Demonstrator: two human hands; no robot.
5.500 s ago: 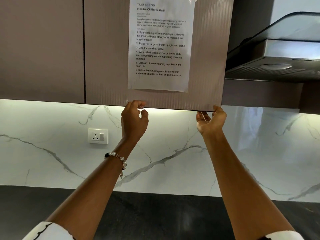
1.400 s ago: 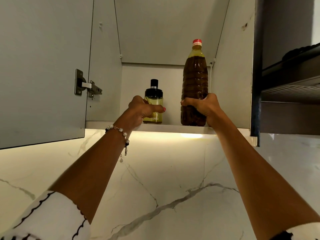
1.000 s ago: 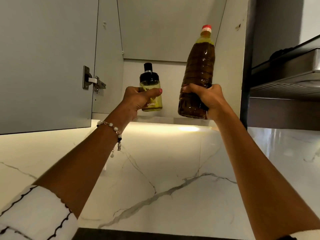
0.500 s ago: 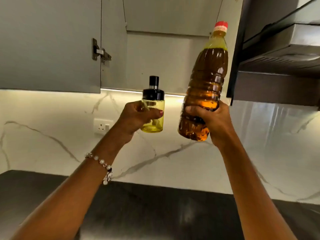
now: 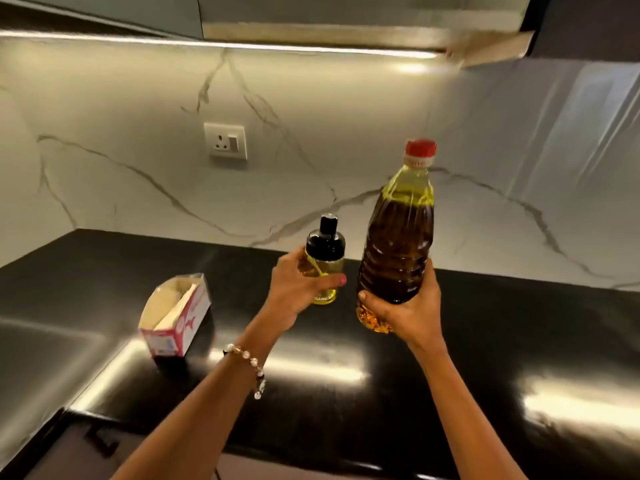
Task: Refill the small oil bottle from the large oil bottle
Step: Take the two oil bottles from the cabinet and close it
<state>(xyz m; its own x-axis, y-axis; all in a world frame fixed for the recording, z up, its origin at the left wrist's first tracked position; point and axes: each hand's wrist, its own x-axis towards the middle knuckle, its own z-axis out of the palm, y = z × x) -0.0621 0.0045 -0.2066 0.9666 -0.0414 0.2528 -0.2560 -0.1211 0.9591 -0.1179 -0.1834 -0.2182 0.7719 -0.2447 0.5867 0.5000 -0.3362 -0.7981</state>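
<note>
My left hand (image 5: 294,294) grips the small oil bottle (image 5: 322,261), a clear glass bottle with a black pump cap and some yellow oil inside. It is upright, held above the black countertop (image 5: 381,393). Just to its right, my right hand (image 5: 408,311) holds the large oil bottle (image 5: 398,237) near its base. That bottle is clear plastic with a red cap, nearly full of dark golden oil, leaning slightly to the right. The two bottles are close together but apart, both capped.
An open pink and white cardboard box (image 5: 175,315) lies on the countertop to the left. A wall socket (image 5: 225,140) sits on the white marble backsplash. The underside of the upper cabinet (image 5: 329,36) with its light strip runs along the top.
Both bottles have come out of the upper cabinet and moved down toward the countertop. My view has tilted down, so the counter and the box now show.
</note>
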